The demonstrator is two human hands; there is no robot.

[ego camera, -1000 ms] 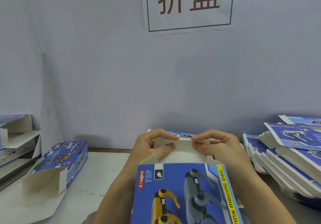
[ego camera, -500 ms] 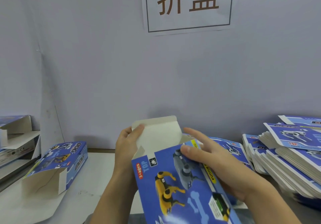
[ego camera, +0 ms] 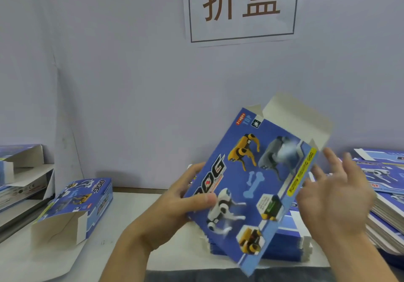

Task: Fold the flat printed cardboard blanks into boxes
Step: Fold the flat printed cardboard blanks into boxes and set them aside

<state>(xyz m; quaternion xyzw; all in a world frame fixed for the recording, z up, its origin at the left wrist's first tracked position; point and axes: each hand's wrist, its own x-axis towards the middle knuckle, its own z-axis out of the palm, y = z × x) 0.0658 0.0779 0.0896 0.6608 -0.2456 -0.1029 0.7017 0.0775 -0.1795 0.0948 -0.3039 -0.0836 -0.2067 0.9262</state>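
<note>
A blue printed box (ego camera: pixel 253 183) with toy dogs on its face is held up in front of me, tilted to the right, its white top flap (ego camera: pixel 299 120) standing open. My left hand (ego camera: pixel 175 200) grips its left edge, thumb across the printed face. Beside the box's right edge my right hand (ego camera: pixel 336 192) is blurred, its fingers spread and holding nothing. A stack of flat blue blanks (ego camera: pixel 284 246) lies on the table under the box.
A folded box (ego camera: pixel 72 205) lies on its side at the left with its end flap open. More boxes sit on a shelf (ego camera: pixel 19 172) at far left. Piles of flat blanks (ego camera: pixel 384 194) fill the right side. A wall with a sign (ego camera: pixel 240 8) stands behind.
The box has swung up and tilted to the right. My right hand has let go of it and pulled away to its right edge. My left hand shifted from the flap to the box's left side.
</note>
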